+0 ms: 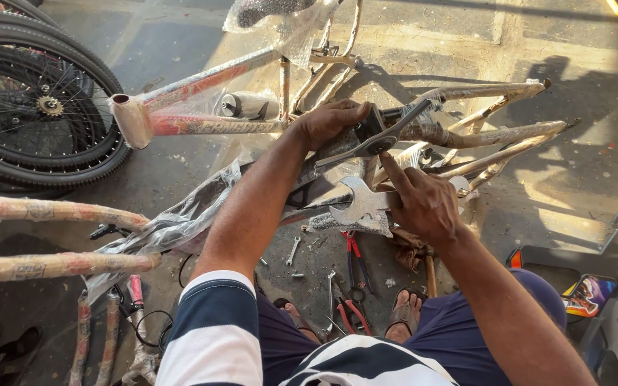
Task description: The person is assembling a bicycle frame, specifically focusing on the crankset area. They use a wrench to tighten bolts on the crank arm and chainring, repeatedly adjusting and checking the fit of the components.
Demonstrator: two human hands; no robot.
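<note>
Bottom of frame: person's lap, navy-and-white striped shirt sleeve [212, 336] at lower left, dark blue shorts [459, 332], feet in sandals [403, 314] on grey concrete floor [581, 171]. Between the feet, red-handled pliers [355, 286] lying on the floor, small silver spanners [293, 250] just left of them, wooden-handled tool [430, 271] right of them. Lower right corner: dark plastic tray [574, 257] with a colourful printed packet [589, 294] beside it.

Mid frame: right hand [423, 204] curled around a large flat silver open-ended spanner [357, 202], index finger stretched out along it, spanner head pointing left, sitting just below the frame's bottom bracket area. Left hand [330, 121] above it, fingers closed over the black crank part [370, 129] of the plastic-wrapped bicycle frame [209, 125], steadying it; a grey metal crank arm [384, 139] sticks out to the right from under that hand.

Frame lies across centre, head tube at upper left, rear stays [495, 136] running to right. Loose clear plastic wrap [173, 225] hangs left of the forearm. Left edge: two more paper-wrapped tubes [51, 211]. Upper left: black spoked bicycle wheels [37, 107] with tyres, leaning stacked. Top centre: wrapped saddle [270, 11]
</note>
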